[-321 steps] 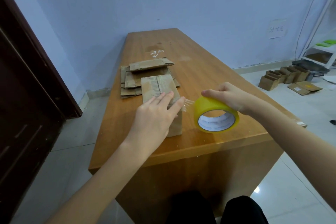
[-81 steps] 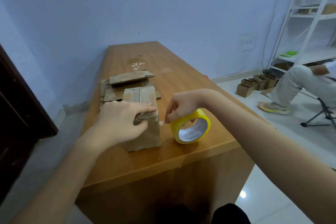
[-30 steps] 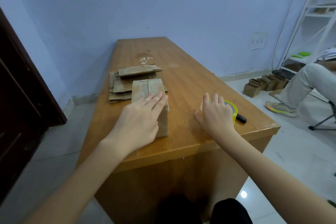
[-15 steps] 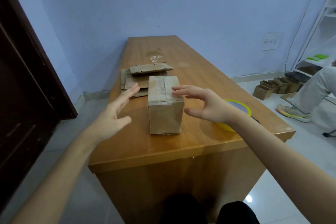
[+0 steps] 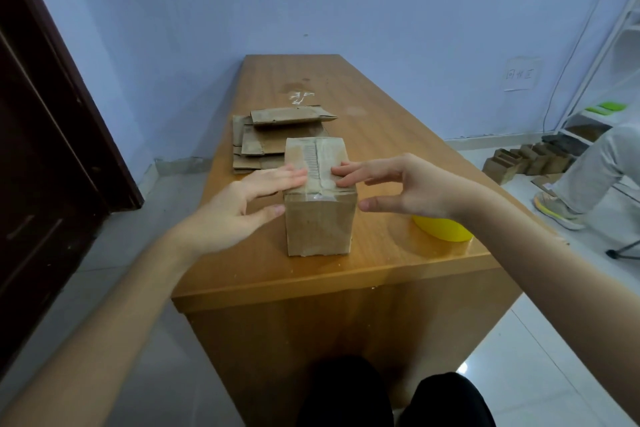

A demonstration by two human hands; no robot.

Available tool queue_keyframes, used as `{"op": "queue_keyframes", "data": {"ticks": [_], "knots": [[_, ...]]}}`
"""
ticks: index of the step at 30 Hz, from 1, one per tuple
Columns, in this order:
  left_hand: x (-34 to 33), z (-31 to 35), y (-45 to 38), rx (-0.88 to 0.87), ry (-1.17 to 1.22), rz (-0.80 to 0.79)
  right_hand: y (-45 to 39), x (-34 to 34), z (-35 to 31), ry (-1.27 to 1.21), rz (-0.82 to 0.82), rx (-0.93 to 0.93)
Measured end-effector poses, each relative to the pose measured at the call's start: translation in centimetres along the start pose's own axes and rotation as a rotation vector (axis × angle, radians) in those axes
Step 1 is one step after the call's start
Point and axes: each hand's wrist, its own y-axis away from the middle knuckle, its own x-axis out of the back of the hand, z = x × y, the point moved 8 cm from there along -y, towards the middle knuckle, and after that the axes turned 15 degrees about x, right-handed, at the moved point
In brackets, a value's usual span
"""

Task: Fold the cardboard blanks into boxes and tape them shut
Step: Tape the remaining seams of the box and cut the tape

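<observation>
Both hands had closed in on the box [image 5: 320,198] vs. half a sec earlier, when they were spread apart either side of it. Left hand [image 5: 239,208]: fingers straight, tips resting on box top at centre frame, thumb at its left front corner. Right hand [image 5: 401,189]: fingers extended, tips on top right edge, thumb just off the right face; neither hand gripped anything. Box stood upright on the counter [image 5: 381,253] near its front edge, clear tape visible along top seam. Tape roll [image 5: 441,229] lay lower right of box, partly hidden by right wrist. Flat blanks [image 5: 273,142] were stacked behind the box, upper centre. Step judged: pressing tape down / checking seal. Next req.: set the box aside, take a fresh blank.
</observation>
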Motion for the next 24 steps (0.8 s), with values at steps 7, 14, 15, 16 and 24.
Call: {"op": "queue_keyframes", "data": {"ticks": [7,14,15,16,24], "knots": [[1.0,0.5,0.0,-0.031,-0.080,0.258,-0.2,0.5,-0.2,0.110,0.215,0.037],[0.9,0.4,0.1,-0.030,0.024,0.346,0.2,-0.1,-0.2,0.149,0.318,0.087],[0.9,0.4,0.1,-0.029,0.031,0.338,0.2,-0.2,-0.2,0.137,0.314,0.083],[0.8,0.3,0.1,-0.029,0.030,0.316,0.3,-0.2,-0.2,0.117,0.312,0.076],[0.5,-0.3,-0.4,0.009,0.157,0.177,0.0,-0.2,0.0,0.104,0.389,0.081]]}}
